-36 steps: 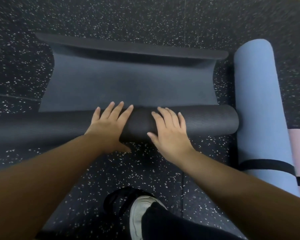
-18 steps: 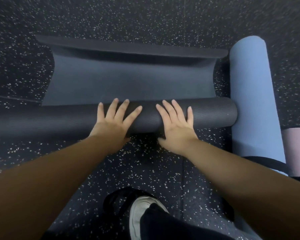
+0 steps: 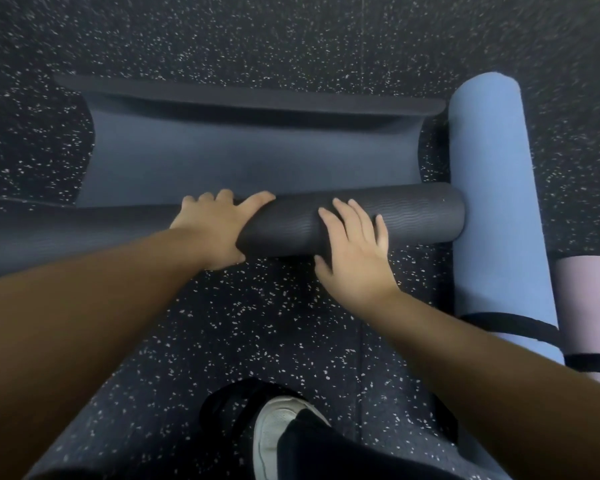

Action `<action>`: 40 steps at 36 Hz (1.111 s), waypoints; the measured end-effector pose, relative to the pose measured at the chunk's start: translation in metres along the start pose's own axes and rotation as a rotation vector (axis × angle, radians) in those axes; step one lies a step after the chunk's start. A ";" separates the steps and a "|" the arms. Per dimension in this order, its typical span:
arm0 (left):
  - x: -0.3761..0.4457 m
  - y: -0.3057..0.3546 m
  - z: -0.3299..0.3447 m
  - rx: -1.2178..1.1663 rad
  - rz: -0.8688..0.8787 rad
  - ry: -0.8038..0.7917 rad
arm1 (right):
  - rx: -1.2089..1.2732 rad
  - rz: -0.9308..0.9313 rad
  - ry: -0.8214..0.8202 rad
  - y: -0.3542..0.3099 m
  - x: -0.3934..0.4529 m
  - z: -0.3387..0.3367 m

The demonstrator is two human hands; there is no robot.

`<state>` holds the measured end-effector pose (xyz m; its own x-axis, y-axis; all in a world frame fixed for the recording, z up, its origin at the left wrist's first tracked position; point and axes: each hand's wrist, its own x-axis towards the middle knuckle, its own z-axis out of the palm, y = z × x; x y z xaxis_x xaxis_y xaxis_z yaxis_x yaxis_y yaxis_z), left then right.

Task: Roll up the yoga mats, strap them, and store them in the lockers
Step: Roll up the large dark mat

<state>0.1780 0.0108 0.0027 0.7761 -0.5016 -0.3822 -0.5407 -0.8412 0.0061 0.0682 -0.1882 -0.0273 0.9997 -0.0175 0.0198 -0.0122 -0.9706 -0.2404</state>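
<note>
Head view, looking down at a dark speckled floor (image 3: pixel 291 57). A dark grey mat (image 3: pixel 257 157) lies partly rolled: the roll (image 3: pixel 395 220) runs left to right just in front of the person, and the flat part stretches away to a far edge that curls upward. The left hand (image 3: pixel 215 230) grips the roll, fingers (image 3: pixel 222 199) curled over its top and the thumb at the near side. The right hand (image 3: pixel 357 258) rests on the roll with fingers spread and fairly straight, pressing it. The roll's right end touches a blue mat (image 3: pixel 499 202), already rolled and bound with a black strap (image 3: pixel 510 325). Beside that lies a pink rolled mat (image 3: pixel 589 299), also strapped. A white shoe (image 3: pixel 274 434) shows at the bottom.

Likely risks: uneven pressure from the two hands could make the roll skew into a cone, and the blue mat could block its right end. The curled far edge might fold under. No lockers are in view.

No brand, label or writing can be read.
</note>
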 end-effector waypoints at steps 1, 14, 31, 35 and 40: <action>-0.003 0.000 0.000 -0.015 0.003 -0.014 | -0.005 -0.022 0.038 0.001 -0.006 0.004; -0.056 0.000 0.008 -0.136 0.134 -0.277 | 0.026 -0.255 0.271 -0.006 -0.062 0.027; -0.069 -0.004 0.036 0.059 0.202 -0.031 | -0.213 -0.273 0.208 -0.001 -0.043 0.029; -0.067 0.000 0.046 0.049 0.198 0.175 | -0.258 -0.242 0.207 -0.001 -0.023 0.024; -0.066 0.011 0.052 0.029 0.311 0.329 | -0.252 -0.203 0.239 0.000 0.004 0.023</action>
<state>0.1038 0.0446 -0.0203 0.6345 -0.7711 -0.0526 -0.7698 -0.6366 0.0466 0.0724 -0.1831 -0.0495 0.9490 0.1547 0.2747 0.1504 -0.9879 0.0369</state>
